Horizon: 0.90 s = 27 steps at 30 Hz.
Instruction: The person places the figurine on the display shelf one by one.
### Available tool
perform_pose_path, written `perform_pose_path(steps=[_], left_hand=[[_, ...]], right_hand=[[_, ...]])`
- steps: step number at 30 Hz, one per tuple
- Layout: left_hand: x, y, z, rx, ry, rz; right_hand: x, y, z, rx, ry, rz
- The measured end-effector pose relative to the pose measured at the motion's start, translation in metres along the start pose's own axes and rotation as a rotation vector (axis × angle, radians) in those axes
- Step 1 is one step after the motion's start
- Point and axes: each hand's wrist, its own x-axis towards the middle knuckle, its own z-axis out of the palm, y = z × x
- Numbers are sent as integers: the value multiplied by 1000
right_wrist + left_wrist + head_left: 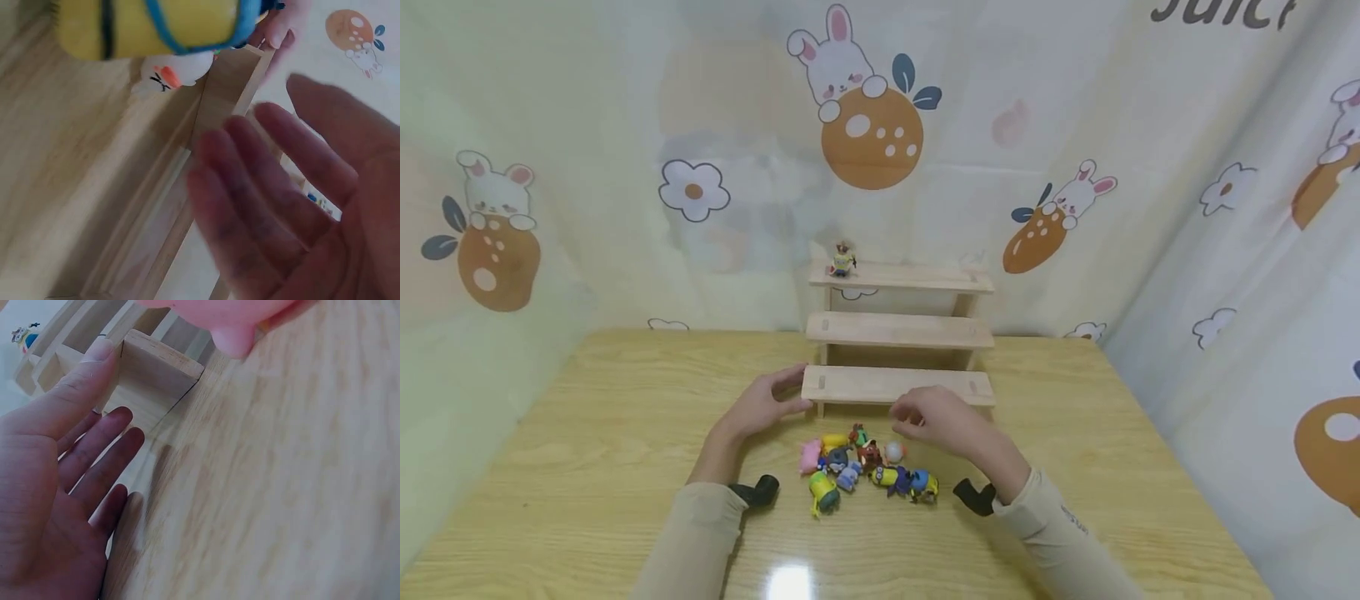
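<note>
A three-step wooden display shelf [898, 384] stands at the back of the table. My left hand [764, 405] is at the left end of its lowest step, thumb and fingertips right at the edge. In the left wrist view, that hand's fingers [103, 459] are loosely extended, holding nothing. Just in front of the lowest step, my right hand [942, 419] hovers with relaxed, slightly bent fingers and nothing in them. Between the hands lies a cluster of small toy figures: a pink pig [810, 457], a white round-headed figure [894, 452], a yellow minion [887, 476] and several others.
On the top step's left end stands a small yellow figure with a red top [842, 261]. Behind the wooden table [625, 400] hangs a curtain [760, 108] printed with rabbits and fruit. Black wrist mounts [976, 497] sit at both cuffs.
</note>
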Motion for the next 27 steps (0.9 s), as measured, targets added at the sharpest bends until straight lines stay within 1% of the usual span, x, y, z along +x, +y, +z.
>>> perform_pose_path(steps=[5, 8, 10, 13, 16, 20, 27], left_hand=[[0, 3, 2, -4, -8, -8], [1, 3, 2, -7, -15, -13], [0, 4, 2, -5, -9, -19], [0, 4, 0, 6, 2, -23], [1, 4, -3, 5, 4, -23], [1, 5, -4, 1, -6, -22], [0, 4, -2, 7, -11, -18]], right_hand=[[-21, 7, 7, 59, -107, 22], [-28, 8, 4, 90, -172, 31], [-31, 7, 1, 99, -233, 42], [-33, 4, -2, 84, -318, 64], [-33, 1, -2, 49, -377, 83], [-33, 0, 2, 46, -410, 99], [-36, 0, 11, 72, -379, 133]])
